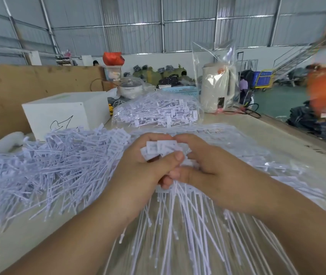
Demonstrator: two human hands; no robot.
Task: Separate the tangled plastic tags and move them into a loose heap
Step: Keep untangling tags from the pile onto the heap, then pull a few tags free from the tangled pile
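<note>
A bunch of white plastic tags [164,148] sits between both hands at the middle of the table [289,135], heads up and tails fanning down toward the person. The left hand [144,167] curls round the bunch from the left, thumb pressed across its front. The right hand [209,165] grips it from the right, fingers bent over the tag heads and meeting the left hand's fingers. The heads poke out above the knuckles; any print on them is too blurred to read.

Just left of the hands lies a loose heap [49,165] of the same tags, spread wide over the tabletop. More tags lie under and to the right of the right hand on clear plastic. Farther back, a clear bag [158,112] holds another pile of tags.

Behind the heap stands a white box [65,114] with a black hand-drawn scrawl on its front, not legible as words. A beige kettle [217,88] wrapped in clear plastic stands at the back right
</note>
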